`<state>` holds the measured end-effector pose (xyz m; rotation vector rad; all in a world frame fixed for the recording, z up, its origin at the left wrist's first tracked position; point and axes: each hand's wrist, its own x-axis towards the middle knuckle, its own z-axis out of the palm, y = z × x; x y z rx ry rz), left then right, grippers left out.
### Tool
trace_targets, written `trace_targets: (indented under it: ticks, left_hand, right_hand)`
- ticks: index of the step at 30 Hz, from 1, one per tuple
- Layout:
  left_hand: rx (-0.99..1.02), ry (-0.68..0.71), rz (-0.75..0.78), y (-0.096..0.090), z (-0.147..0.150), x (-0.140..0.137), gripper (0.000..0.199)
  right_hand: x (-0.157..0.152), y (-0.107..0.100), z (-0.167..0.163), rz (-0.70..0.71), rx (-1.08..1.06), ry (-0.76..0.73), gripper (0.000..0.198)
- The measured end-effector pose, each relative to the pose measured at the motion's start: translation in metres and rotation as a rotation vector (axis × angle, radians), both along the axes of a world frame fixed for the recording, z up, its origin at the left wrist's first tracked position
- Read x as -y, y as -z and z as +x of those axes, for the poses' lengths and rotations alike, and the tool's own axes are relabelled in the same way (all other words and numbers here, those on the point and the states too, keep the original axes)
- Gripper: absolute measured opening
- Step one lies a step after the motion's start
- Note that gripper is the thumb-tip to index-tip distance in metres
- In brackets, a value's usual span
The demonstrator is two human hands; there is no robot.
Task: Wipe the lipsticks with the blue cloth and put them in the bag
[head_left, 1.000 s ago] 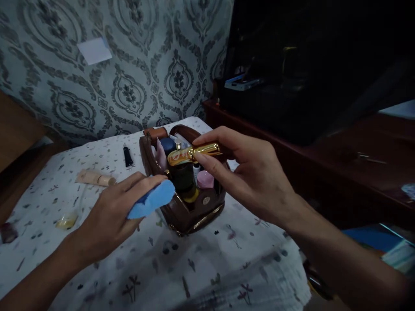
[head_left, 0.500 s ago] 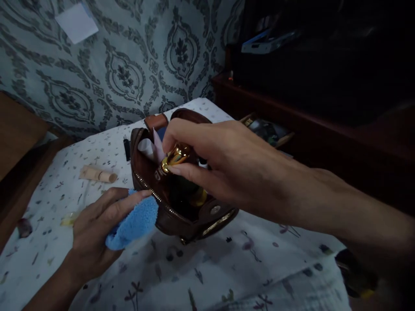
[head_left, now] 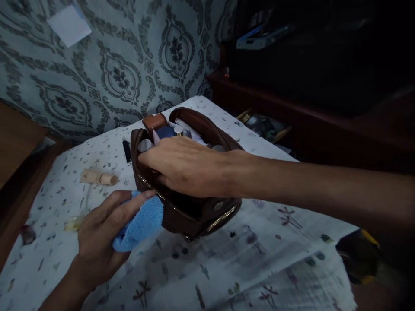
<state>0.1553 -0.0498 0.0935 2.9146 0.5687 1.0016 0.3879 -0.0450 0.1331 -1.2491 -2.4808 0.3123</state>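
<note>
Right hand (head_left: 191, 166) is down over the open mouth of the brown pouch (head_left: 194, 211), palm down, fingers curled in among the bottles; whether it grips anything in there I cannot tell. Left hand (head_left: 103, 233) sits near left of the pouch, pinching a blue cloth (head_left: 139, 224) between thumb and fingers, the cloth just touching the pouch's zip edge. The pouch stands mid-desk, upright, mouth gaping, packed with small jars and tubes. It looks like soft leather, so the walls should give under a squeeze; loaded like that it is likely weighty for its size, and the glass inside could clink or crack, so the base or both sides seem a safer hold than the rim. The cloth is fluffy, light, limp, easy to bunch anywhere. On the desk (head_left: 246, 268) lies a pale sheet printed with little sprigs, creased in places. Far left of the pouch, a beige tube (head_left: 99, 177) lies on its side, a small black tube (head_left: 126, 150) beyond it. Behind, patterned grey wallpaper (head_left: 129, 65) with a paper note (head_left: 68, 26) stuck up; on the right, dark wooden furniture in dim light.
</note>
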Motion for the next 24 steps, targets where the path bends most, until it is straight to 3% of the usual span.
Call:
trace_targets:
  ticks: [15, 24]
  left_hand:
    - [-0.067, -0.021, -0.043, -0.004, -0.003, -0.002, 0.064]
    - [-0.055, 0.001, 0.009, -0.005, 0.0, -0.001, 0.065]
  right_hand:
    - [-0.017, 0.009, -0.011, 0.008, 0.05, -0.079, 0.015]
    - [-0.02, 0.014, -0.013, 0.02, 0.138, -0.141, 0.018]
